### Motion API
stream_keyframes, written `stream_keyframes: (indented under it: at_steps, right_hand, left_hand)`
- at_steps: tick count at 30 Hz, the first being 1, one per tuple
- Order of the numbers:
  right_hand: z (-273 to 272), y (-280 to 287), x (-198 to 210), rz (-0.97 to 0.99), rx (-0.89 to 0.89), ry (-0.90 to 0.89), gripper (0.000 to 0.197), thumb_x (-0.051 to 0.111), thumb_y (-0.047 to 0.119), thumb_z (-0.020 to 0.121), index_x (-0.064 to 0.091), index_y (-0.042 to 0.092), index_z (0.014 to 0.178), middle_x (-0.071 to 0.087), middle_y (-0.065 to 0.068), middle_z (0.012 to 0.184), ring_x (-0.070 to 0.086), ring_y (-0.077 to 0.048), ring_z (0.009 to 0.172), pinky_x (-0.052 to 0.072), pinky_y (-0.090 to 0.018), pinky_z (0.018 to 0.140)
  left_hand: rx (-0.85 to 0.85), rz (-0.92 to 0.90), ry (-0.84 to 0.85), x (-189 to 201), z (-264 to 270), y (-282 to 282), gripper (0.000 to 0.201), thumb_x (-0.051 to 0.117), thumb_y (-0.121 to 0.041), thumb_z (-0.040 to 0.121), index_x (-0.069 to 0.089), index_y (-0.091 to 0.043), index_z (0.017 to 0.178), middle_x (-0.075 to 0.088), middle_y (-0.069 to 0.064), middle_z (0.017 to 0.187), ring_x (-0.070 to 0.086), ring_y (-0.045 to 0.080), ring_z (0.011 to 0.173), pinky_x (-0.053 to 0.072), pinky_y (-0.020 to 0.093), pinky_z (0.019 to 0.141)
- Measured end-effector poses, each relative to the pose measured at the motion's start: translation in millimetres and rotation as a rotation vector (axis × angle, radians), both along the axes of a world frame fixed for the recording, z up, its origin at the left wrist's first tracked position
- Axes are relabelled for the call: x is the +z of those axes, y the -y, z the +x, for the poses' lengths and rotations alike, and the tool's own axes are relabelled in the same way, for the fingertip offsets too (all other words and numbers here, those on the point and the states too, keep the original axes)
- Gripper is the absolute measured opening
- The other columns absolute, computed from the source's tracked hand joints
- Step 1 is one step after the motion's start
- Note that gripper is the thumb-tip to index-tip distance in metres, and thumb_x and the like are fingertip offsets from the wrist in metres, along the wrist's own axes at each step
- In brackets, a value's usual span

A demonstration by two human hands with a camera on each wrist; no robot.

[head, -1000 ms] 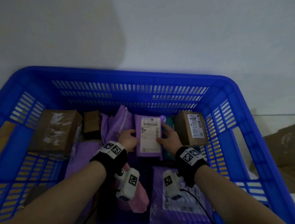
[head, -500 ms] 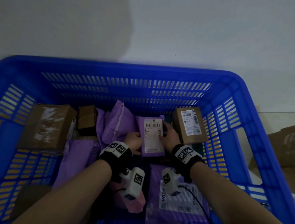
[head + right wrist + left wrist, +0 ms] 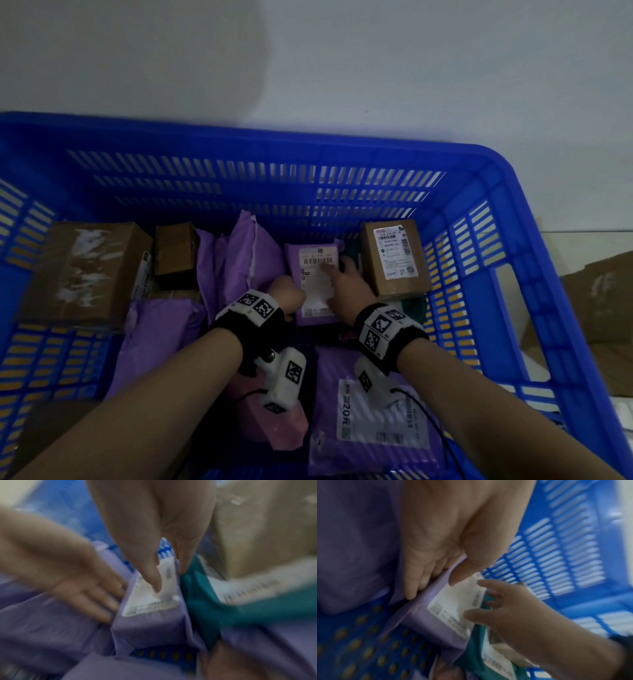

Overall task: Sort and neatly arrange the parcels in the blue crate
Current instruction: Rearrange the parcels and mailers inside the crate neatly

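Note:
A small purple parcel point(image 3: 317, 284) with a white label lies in the middle of the blue crate point(image 3: 496, 192). My left hand point(image 3: 287, 296) holds its left side: the left wrist view shows the fingers point(image 3: 410, 595) down along the edge and the thumb on the label. My right hand point(image 3: 342, 284) grips the right side. In the right wrist view its thumb presses the label of the purple parcel point(image 3: 150, 601) and its fingers point(image 3: 182, 570) reach down beside a teal parcel point(image 3: 205, 601).
A labelled cardboard box point(image 3: 394, 257) stands just right of the parcel, on the teal parcel point(image 3: 412, 306). At the left are a large taped box point(image 3: 85, 270), a small brown box point(image 3: 174, 248) and purple bags point(image 3: 253, 253). A labelled purple bag point(image 3: 376, 411) and a pink parcel point(image 3: 287, 425) lie near me.
Both hands have stayed on the purple parcel. My right hand has slid further over the label, and the head view has swung a little to the left.

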State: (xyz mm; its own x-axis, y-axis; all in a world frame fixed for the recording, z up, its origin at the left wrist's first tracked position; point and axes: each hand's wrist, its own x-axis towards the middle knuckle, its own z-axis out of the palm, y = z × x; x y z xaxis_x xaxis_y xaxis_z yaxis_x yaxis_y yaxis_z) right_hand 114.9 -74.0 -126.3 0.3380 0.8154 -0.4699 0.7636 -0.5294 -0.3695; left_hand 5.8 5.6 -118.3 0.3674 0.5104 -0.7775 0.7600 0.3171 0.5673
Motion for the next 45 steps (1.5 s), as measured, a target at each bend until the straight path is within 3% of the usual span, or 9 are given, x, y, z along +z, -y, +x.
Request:
stream_keyframes:
  at_steps: [4,7,11,17,23,30,36,42,45]
  right_hand:
    - [-5.4,-3.7,18.2,0.143,0.301,0.362,0.06,0.055,0.005,0.084,0.038,0.01,0.142,0.022,-0.021,0.153,0.022,-0.034,0.142,0.014,-0.044,0.118]
    - [6.7,-1.6,29.3,0.141,0.224,0.563,0.064,0.055,0.018,0.087,0.031,0.016,0.146,0.015,-0.018,0.157,0.012,-0.033,0.147,0.001,-0.052,0.117]
    - [25.7,11.1,37.1,-0.079,0.094,0.551,0.077,0.052,0.021,0.089,0.008,0.018,0.151,-0.01,-0.01,0.159,-0.006,-0.032,0.148,0.001,-0.06,0.115]
    - [29.3,16.5,37.9,-0.141,0.057,0.544,0.07,0.046,0.02,0.093,0.009,0.016,0.152,-0.015,-0.006,0.158,-0.006,-0.033,0.147,0.006,-0.058,0.117]
    - [25.6,9.4,45.8,-0.215,0.011,0.492,0.069,0.047,0.021,0.094,0.008,0.018,0.152,-0.018,-0.005,0.158,-0.01,-0.032,0.147,0.01,-0.06,0.116]
    - [28.6,11.2,52.6,-0.246,-0.018,0.423,0.068,0.049,0.01,0.093,0.015,0.016,0.151,-0.022,-0.004,0.157,-0.013,-0.033,0.147,0.01,-0.06,0.116]
    - [29.3,16.4,57.0,-0.225,-0.044,0.403,0.068,0.05,0.003,0.09,0.02,0.016,0.15,-0.021,-0.002,0.158,-0.009,-0.032,0.147,0.014,-0.057,0.117]
    - [26.0,13.4,73.7,-0.073,-0.095,0.33,0.062,0.052,0.008,0.088,0.029,0.011,0.145,-0.005,-0.008,0.16,0.0,-0.03,0.148,0.016,-0.052,0.118]
    - [22.5,5.9,84.0,0.103,-0.167,0.206,0.056,0.053,0.011,0.089,0.036,0.01,0.143,0.015,-0.012,0.157,0.022,-0.032,0.143,0.03,-0.044,0.114]
  left_hand:
    - [-0.217,0.274,0.021,19.4,-3.3,-8.9,0.031,0.046,-0.001,0.088,0.062,0.003,0.114,0.064,0.017,0.119,0.06,0.031,0.109,0.047,0.029,0.087]
    - [-0.338,0.461,0.022,36.0,-9.7,-15.6,0.04,0.049,-0.002,0.085,0.06,-0.006,0.123,0.06,0.013,0.129,0.057,0.029,0.116,0.047,0.032,0.096]
    - [-0.318,0.657,0.019,49.7,-23.9,-23.9,0.044,0.048,0.001,0.084,0.059,-0.011,0.124,0.06,0.012,0.129,0.056,0.031,0.118,0.044,0.033,0.094]
    - [-0.299,0.887,-0.126,54.4,-50.4,-37.8,0.055,0.054,-0.001,0.079,0.047,-0.007,0.133,0.044,0.017,0.137,0.041,0.037,0.125,0.034,0.038,0.104]
    - [-0.209,0.682,-0.304,59.8,-66.0,-50.0,0.046,0.059,-0.023,0.089,0.047,0.008,0.12,0.052,0.026,0.126,0.052,0.038,0.116,0.044,0.037,0.088]
    - [-0.095,0.513,-0.265,61.0,-67.5,-52.4,0.044,0.064,-0.021,0.087,0.055,0.01,0.116,0.058,0.025,0.122,0.057,0.036,0.109,0.041,0.029,0.073]
    - [-0.041,0.619,-0.233,82.7,-76.1,-59.1,0.023,0.062,-0.021,0.084,0.063,-0.001,0.093,0.061,0.017,0.094,0.053,0.026,0.071,0.039,0.028,0.065]
    - [0.037,0.776,-0.101,111.8,-99.4,-66.1,0.023,0.064,-0.026,0.074,0.053,-0.009,0.064,0.054,0.011,0.072,0.051,0.026,0.072,0.035,0.029,0.064]
    - [0.046,0.887,-0.041,124.7,-110.8,-61.9,0.016,0.067,-0.02,0.077,0.061,-0.006,0.078,0.059,0.011,0.079,0.054,0.026,0.075,0.037,0.029,0.066]
